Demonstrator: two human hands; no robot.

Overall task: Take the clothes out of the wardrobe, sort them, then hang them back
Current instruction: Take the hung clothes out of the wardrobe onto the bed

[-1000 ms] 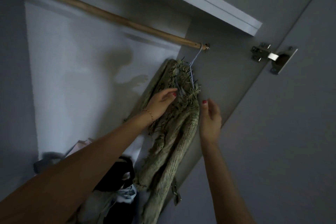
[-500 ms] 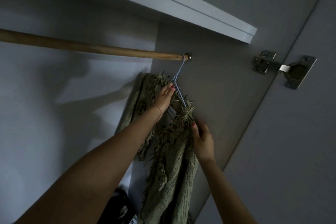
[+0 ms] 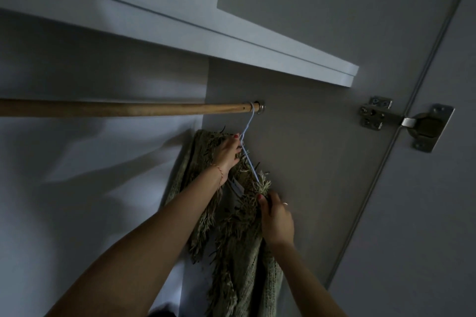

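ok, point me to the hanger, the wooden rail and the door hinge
hanger [image 3: 246, 129]: head view, on the pale wire neck below its hook.
wooden rail [image 3: 128, 108]: head view, mid-length of the bare pole.
door hinge [image 3: 425, 127]: head view, on the metal cup plate.

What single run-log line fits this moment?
left hand grips hanger | right hand pinches fringed green cardigan | hanger on wooden rail
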